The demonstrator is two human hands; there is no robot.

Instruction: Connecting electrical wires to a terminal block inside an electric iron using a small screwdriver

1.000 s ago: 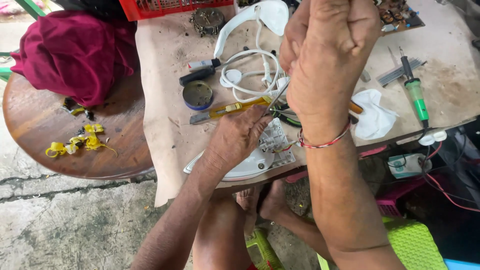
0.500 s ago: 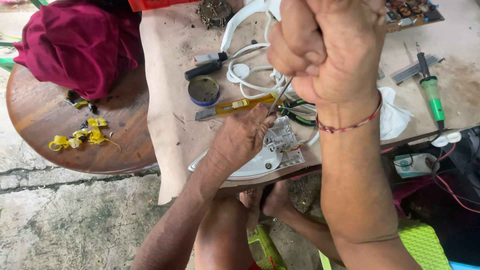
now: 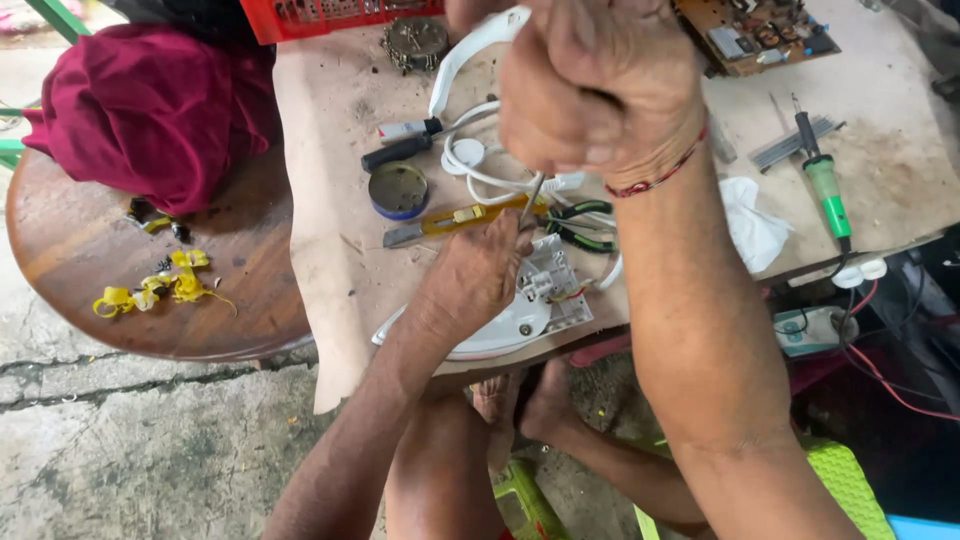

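At frame centre on the bench (image 3: 330, 130), the left hand (image 3: 475, 275) presses the rigid white plastic appliance shell (image 3: 520, 310), likely brittle at its edges; right hand (image 3: 590, 85) fingers clench a thin metal screwdriver (image 3: 533, 200).

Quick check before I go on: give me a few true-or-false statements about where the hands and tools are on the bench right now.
1. The right hand is closed in a fist around a screwdriver. True.
2. The left hand rests on the white appliance. True.
3. The green soldering iron is in the left hand. False: it lies on the bench, right of both hands.
4. The maroon cloth covers the appliance. False: it sits on the round wooden table.
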